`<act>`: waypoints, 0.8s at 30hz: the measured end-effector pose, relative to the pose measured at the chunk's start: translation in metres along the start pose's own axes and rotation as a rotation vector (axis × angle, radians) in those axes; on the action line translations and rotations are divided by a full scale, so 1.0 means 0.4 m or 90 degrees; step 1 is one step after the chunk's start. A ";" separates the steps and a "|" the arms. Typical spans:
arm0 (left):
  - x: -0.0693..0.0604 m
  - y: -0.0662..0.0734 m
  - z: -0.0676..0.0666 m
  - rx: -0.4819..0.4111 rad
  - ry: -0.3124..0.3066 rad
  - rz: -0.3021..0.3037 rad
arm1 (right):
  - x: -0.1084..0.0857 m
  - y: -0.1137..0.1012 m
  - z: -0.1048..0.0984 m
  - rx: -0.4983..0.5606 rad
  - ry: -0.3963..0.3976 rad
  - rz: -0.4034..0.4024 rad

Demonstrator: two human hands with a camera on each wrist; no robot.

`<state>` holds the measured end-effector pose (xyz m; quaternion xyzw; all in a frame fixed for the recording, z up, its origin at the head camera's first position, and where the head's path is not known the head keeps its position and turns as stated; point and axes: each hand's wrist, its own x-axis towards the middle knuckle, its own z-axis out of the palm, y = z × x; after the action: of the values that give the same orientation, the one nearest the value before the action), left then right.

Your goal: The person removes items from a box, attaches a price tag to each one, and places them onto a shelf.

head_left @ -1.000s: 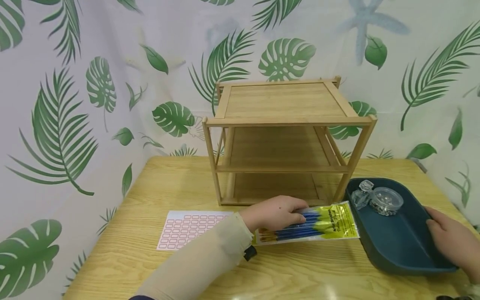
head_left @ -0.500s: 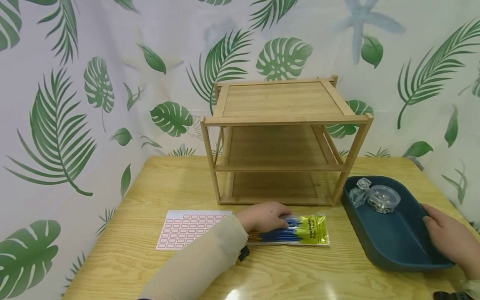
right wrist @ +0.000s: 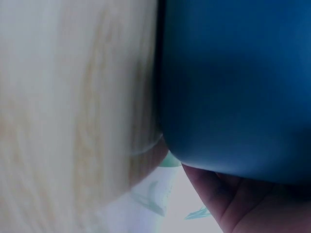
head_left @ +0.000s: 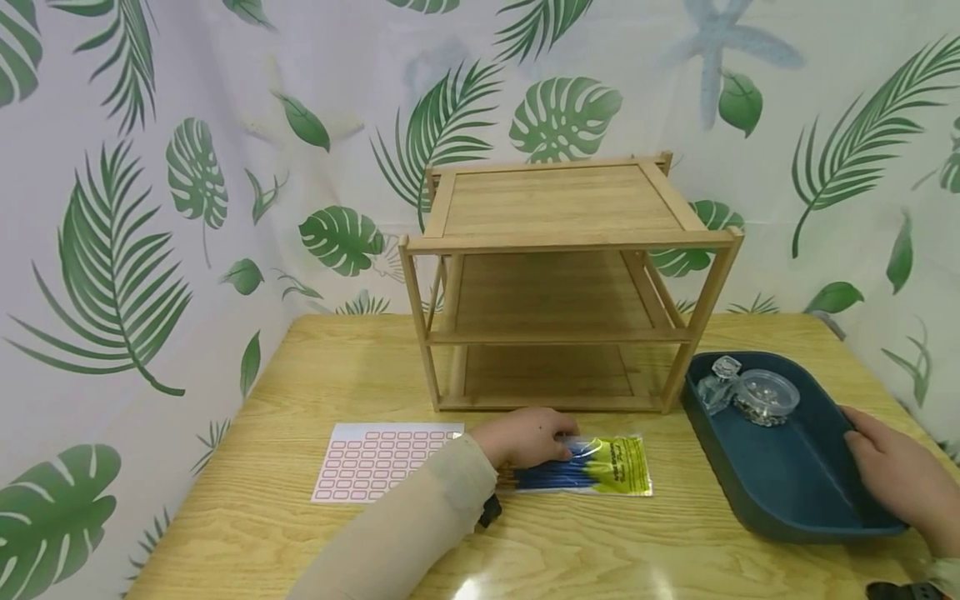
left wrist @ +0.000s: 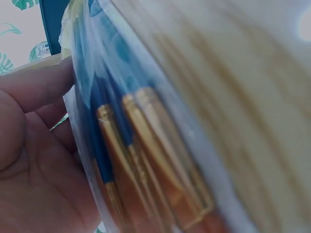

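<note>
My left hand pinches a clear packet of paintbrushes at the front of the table, right of a label sheet. Blue handles and a yellow printed card show through the plastic. Up close in the left wrist view, the brushes' gold ferrules lie beside my thumb. At the right, my right hand grips the side of a dark blue tray, thumb over its rim. Inside the tray's far end are a round clear tub of small shiny pieces and a clear glass-like item.
A three-tier wooden rack stands at the back middle of the table. The white label sheet with red-outlined boxes lies flat, partly behind my left sleeve. A leaf-print curtain hangs behind.
My left hand has carried the paintbrush packet left and down, away from the tray's edge to the tabletop. My right hand keeps its grip on the tray.
</note>
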<state>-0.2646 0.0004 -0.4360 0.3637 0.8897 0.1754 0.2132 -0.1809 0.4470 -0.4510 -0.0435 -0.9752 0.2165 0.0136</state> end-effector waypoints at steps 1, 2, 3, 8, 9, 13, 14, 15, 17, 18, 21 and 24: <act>0.000 0.000 0.000 -0.001 0.001 -0.002 | -0.001 0.000 0.000 0.000 0.003 -0.001; 0.000 -0.001 0.000 -0.005 0.002 -0.009 | -0.001 -0.001 -0.001 0.001 0.004 0.000; -0.001 -0.001 0.001 -0.011 0.003 -0.016 | -0.001 -0.002 -0.001 0.002 0.004 0.001; -0.003 -0.006 0.002 -0.043 0.015 -0.035 | -0.002 -0.005 -0.004 0.015 -0.015 0.011; -0.003 -0.007 0.001 -0.046 0.019 -0.031 | -0.002 -0.005 -0.005 0.018 -0.017 0.011; -0.007 -0.014 0.000 -0.069 0.026 -0.013 | -0.002 -0.006 -0.003 0.022 -0.017 0.009; -0.008 -0.015 -0.001 -0.073 0.028 -0.010 | -0.002 -0.005 -0.002 0.024 -0.016 0.007; -0.010 -0.015 -0.002 -0.075 0.029 -0.006 | -0.002 -0.005 -0.002 0.022 -0.009 0.005; -0.013 -0.015 -0.003 -0.084 0.031 -0.003 | -0.002 -0.005 0.000 0.018 0.003 0.003; -0.015 -0.015 -0.003 -0.086 0.033 -0.002 | -0.001 -0.005 0.001 0.014 0.010 0.002; -0.023 -0.017 -0.003 -0.092 0.039 0.003 | -0.002 -0.009 0.003 0.009 0.030 -0.012; -0.034 -0.022 -0.001 -0.122 0.050 0.007 | -0.005 -0.022 0.001 0.003 0.054 -0.039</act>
<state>-0.2613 -0.0154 -0.4365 0.3396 0.8743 0.2751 0.2108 -0.1796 0.4386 -0.4475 -0.0227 -0.9741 0.2164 0.0616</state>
